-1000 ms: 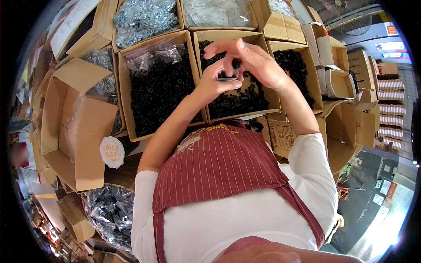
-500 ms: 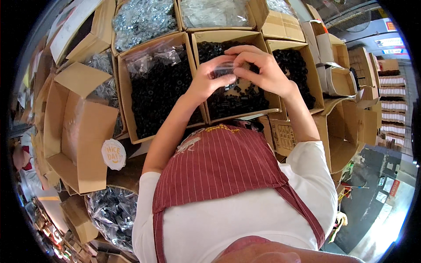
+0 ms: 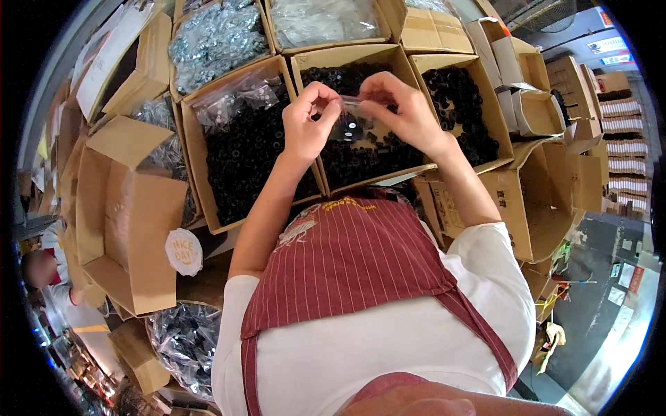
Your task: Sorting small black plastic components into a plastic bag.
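Crosswise between hands [image 3: 304, 128] [image 3: 406, 114] runs the clear bag's [image 3: 345, 127] top edge, bottom toward apron [image 3: 354, 267].

2 hands [image 3: 304, 128], fingers [image 3: 379, 111] pinched

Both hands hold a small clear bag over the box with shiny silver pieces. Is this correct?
Not quite: the head view shows black pieces in that box. The left hand and right hand do hold the clear bag over it.

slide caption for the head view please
Left hand and right hand hold a clear bag over a box of black parts.
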`<act>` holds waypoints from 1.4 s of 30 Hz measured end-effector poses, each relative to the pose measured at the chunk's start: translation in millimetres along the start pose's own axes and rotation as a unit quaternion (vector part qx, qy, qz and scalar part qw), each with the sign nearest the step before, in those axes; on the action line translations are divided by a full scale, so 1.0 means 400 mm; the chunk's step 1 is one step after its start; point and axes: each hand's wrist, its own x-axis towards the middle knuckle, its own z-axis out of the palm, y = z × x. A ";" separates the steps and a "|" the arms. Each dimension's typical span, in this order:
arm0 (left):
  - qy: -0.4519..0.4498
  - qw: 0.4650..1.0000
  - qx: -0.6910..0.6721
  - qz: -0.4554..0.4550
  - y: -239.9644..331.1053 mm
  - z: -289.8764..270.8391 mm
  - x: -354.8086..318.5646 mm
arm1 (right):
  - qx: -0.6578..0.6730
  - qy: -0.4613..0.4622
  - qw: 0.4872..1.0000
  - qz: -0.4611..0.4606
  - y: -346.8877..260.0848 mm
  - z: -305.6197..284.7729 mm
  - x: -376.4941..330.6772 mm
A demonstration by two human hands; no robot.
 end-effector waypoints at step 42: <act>-0.193 0.960 0.131 -0.157 0.330 -0.064 -0.247 | -0.111 -0.074 0.948 0.288 -0.095 -0.081 -0.423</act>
